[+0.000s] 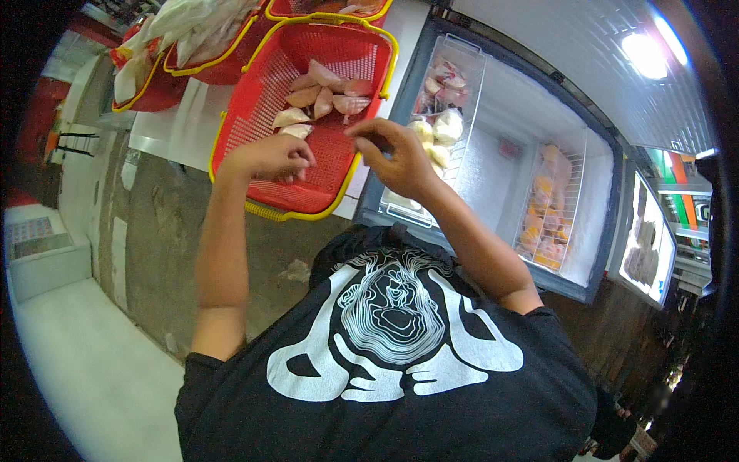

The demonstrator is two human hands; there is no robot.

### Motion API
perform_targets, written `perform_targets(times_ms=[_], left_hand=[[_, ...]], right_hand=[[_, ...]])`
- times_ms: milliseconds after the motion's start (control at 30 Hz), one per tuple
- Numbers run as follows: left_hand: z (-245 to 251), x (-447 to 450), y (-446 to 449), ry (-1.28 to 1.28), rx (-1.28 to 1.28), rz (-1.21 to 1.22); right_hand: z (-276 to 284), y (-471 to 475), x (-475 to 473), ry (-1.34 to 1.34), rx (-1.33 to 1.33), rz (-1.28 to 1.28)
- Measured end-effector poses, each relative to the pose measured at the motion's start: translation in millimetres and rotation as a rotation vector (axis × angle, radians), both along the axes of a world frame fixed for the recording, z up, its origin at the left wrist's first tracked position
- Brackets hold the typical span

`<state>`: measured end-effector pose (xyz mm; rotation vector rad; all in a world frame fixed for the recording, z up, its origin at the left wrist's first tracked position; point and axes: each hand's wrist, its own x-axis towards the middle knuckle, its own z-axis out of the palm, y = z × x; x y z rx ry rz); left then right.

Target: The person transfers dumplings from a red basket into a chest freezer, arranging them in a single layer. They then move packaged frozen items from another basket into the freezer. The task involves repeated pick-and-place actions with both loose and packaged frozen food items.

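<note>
A red plastic basket (265,92) with yellow rim and handles stands before me. Several small knotted clear-plastic bags (323,101) with pale pink, tan and whitish contents lie in its far half. Over its near left part hovers my left hand (271,159), fingers loosely curled; the palm side is hidden, and no held thing shows. My right hand (392,150) is above the basket's right rim, thumb and bent fingers apart, with nothing visible between them. Its fingertips are close to the nearest bags, but contact cannot be made out.
Right of the basket is an open chest freezer (491,144) with wire baskets along two sides. One wire basket (444,104) holds bagged whitish and reddish goods, the other orange-and-pink packs (545,213). More red baskets (219,63) stand at the upper left, one heaped with plastic bags (208,26).
</note>
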<state>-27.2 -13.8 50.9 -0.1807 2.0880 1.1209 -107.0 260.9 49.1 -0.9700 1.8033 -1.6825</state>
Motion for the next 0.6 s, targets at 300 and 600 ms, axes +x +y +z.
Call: perform_targets(times_ms=[300,600], left_hand=[[-177,-42,-147,-0.665,-0.227,0.363],[-158,-47,-97,-0.731,-0.257,0.244]], right_hand=[[-68,-194,-22,0.381,0.582,0.662],[-122,-279,-24,0.980,1.215,0.660]])
